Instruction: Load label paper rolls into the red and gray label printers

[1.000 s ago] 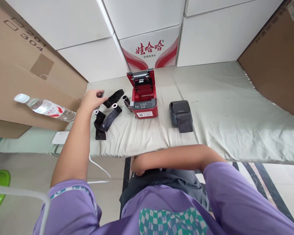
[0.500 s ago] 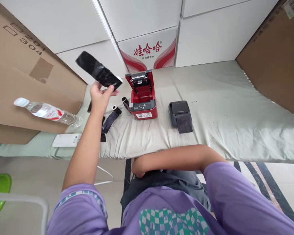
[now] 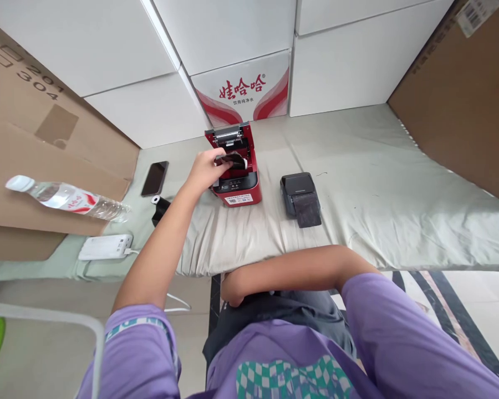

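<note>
With our left hand (image 3: pixel 205 168) we pinch a black roll (image 3: pixel 235 161), the red printer (image 3: pixel 239 197) beneath those fingers; we cannot tell whether our right hand (image 3: pixel 233 287) is closed.

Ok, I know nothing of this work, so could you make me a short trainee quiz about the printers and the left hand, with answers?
1. What does the left hand hold?
2. True or false: the red printer has its lid raised.
3. As the person sees it, where is the black printer relative to the red one?
A) to its left
B) to its right
C) behind it

Key:
1. A black roll, at the red printer's open compartment.
2. True.
3. B.
</note>
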The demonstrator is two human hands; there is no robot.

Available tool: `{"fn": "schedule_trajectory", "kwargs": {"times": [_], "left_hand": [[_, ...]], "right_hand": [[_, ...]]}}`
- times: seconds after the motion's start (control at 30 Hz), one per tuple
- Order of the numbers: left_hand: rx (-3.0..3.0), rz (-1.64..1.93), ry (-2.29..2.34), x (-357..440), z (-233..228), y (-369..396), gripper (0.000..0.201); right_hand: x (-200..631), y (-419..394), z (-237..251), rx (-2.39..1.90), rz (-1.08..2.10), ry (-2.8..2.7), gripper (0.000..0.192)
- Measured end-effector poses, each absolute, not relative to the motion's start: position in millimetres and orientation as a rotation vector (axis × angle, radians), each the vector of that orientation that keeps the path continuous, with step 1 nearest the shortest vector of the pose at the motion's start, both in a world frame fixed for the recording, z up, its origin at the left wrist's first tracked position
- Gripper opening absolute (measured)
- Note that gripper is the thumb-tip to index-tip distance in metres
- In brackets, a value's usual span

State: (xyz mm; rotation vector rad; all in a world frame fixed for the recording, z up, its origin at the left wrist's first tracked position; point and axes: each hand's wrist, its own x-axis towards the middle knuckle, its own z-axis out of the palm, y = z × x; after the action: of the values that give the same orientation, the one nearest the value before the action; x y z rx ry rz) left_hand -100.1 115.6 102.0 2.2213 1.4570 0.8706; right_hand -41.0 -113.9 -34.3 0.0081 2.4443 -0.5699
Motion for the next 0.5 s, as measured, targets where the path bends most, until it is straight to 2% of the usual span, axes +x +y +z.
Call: {"fn": "schedule_trajectory", "kwargs": {"times": [0.2, 0.4, 0.5], "left_hand": [[2.229, 0.805, 1.517, -96, 109, 118, 0.013], [2.263, 0.644, 1.505, -94, 119, 112, 0.029], [2.272, 0.631, 1.512, -91, 120, 114, 0.027]], "right_hand": [[-40, -113, -34, 0.006, -0.586, 2.456, 0.017], [-39, -113, -35, 0.008, -0.604, 2.458, 0.02], [-40, -113, -39, 0.014, -0.62, 2.462, 0.016]]}}
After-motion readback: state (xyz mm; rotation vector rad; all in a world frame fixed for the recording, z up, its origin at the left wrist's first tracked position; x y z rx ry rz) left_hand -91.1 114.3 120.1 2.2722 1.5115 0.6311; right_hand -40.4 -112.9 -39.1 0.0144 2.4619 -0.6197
